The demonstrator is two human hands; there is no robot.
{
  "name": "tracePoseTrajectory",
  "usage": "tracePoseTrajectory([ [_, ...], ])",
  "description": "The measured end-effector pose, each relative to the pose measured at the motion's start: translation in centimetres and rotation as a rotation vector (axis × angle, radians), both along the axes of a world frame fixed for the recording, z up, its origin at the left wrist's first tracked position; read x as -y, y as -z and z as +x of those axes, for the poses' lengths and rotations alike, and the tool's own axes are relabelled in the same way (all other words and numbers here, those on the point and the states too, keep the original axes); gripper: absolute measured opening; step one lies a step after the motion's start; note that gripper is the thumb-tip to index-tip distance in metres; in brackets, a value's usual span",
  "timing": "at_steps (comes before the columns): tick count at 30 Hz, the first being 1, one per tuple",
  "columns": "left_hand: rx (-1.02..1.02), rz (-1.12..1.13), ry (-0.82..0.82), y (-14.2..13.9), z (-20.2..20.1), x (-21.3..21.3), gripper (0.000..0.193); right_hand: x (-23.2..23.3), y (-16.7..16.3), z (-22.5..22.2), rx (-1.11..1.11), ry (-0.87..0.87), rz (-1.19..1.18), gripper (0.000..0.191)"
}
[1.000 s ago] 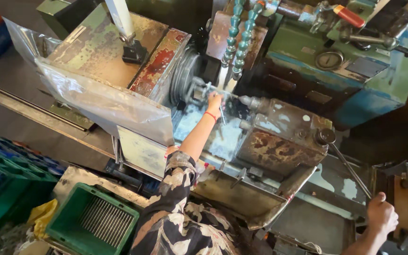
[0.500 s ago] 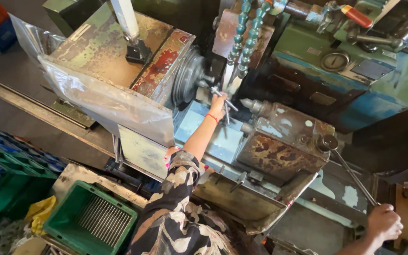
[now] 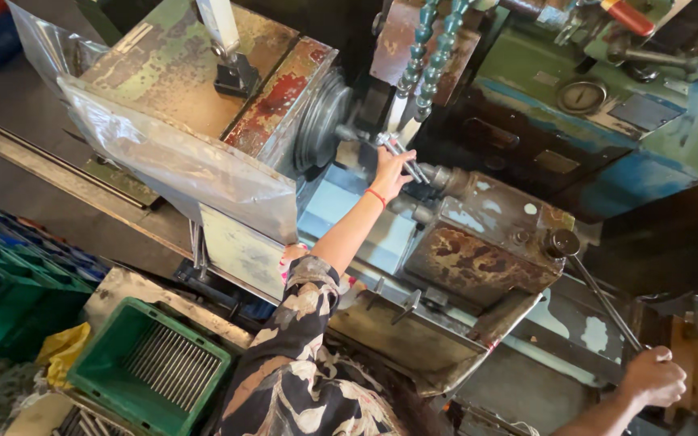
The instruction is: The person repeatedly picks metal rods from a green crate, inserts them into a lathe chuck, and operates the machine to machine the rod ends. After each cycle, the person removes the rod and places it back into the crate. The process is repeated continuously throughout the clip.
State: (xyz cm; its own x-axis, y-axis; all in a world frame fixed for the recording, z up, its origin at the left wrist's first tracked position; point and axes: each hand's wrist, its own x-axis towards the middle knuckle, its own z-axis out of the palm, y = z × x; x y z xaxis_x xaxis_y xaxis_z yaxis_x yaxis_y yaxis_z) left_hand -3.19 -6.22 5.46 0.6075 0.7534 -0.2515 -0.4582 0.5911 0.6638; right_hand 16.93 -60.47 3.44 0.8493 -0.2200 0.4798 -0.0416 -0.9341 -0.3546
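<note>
My left hand reaches up to the chuck of an old green and rust-coloured lathe and grips a thin metal rod at the spindle. A red band sits on that wrist. My right hand is at the lower right, closed around the end of a long metal lever that runs up to a black knob on the rusty carriage. Segmented green coolant hoses hang just above the left hand.
A clear plastic sheet drapes over the headstock. A green crate of metal rods stands at the lower left, with blue and green crates farther left. A blue-green machine body fills the upper right.
The view has shifted slightly. My left hand stays at the chuck with the rod. My right hand has drawn the lever handle lower and to the right.
</note>
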Motion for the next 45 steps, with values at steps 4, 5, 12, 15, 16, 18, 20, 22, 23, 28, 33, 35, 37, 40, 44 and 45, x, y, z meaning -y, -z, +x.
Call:
tracePoseTrajectory([
  [4,-0.051,-0.080,-0.050,0.3,-0.4,-0.3,0.062,-0.3,0.0,0.3,0.050,0.062,-0.088,0.044],
  [5,-0.058,-0.095,-0.069,0.4,-0.5,-0.4,0.062,-0.3,0.1,0.3,0.004,0.047,-0.012,0.044],
  [12,-0.083,-0.168,-0.255,0.9,-1.0,-1.2,0.068,0.0,0.2,0.3,-0.016,0.056,-0.028,0.046],
  [15,-0.021,-0.163,-0.310,1.1,-1.3,-1.6,0.072,-0.2,-0.1,0.5,-0.065,0.055,0.032,0.043],
  [16,0.011,-0.161,-0.322,1.1,-1.4,-1.7,0.073,-0.3,-0.3,0.5,-0.090,0.068,0.039,0.047],
  [18,0.022,-0.158,-0.310,1.3,-1.5,-1.9,0.071,-0.3,-0.6,0.3,-0.140,0.097,0.050,0.056],
  [20,0.033,-0.157,-0.302,1.4,-1.6,-2.0,0.071,0.1,-0.9,-0.7,-0.160,0.004,0.042,0.056],
  [22,0.052,-0.152,-0.302,1.5,-1.7,-2.0,0.071,0.8,-0.8,-2.2,-0.186,-0.070,0.006,0.058],
  [23,0.077,-0.154,-0.303,1.6,-1.7,-1.9,0.072,1.1,-0.5,-3.2,-0.202,-0.098,-0.025,0.059],
  [28,0.099,-0.149,-0.319,1.5,-1.6,-1.8,0.077,1.5,0.5,-4.8,-0.208,-0.093,-0.081,0.061],
  [33,0.080,-0.164,-0.312,1.3,-1.8,-1.6,0.074,2.3,0.6,-4.5,-0.179,-0.222,-0.131,0.067],
  [35,0.106,-0.155,-0.303,1.5,-2.0,-1.4,0.071,2.4,0.4,-5.0,-0.211,-0.198,-0.149,0.067],
  [37,0.166,-0.141,-0.289,1.7,-1.9,-1.4,0.068,2.1,-0.1,-5.5,-0.134,-0.264,-0.112,0.061],
  [40,0.036,-0.165,-0.314,2.0,-1.4,-1.7,0.067,1.7,-1.1,-6.3,0.111,-0.457,-0.046,0.048],
  [44,-0.096,-0.249,-0.416,1.1,-0.3,-2.0,0.061,3.0,-0.9,-9.4,0.043,-0.346,0.351,0.049],
  [45,-0.075,-0.271,-0.473,0.7,-0.1,-2.1,0.056,3.3,0.0,-10.9,-0.048,-0.255,0.565,0.052],
])
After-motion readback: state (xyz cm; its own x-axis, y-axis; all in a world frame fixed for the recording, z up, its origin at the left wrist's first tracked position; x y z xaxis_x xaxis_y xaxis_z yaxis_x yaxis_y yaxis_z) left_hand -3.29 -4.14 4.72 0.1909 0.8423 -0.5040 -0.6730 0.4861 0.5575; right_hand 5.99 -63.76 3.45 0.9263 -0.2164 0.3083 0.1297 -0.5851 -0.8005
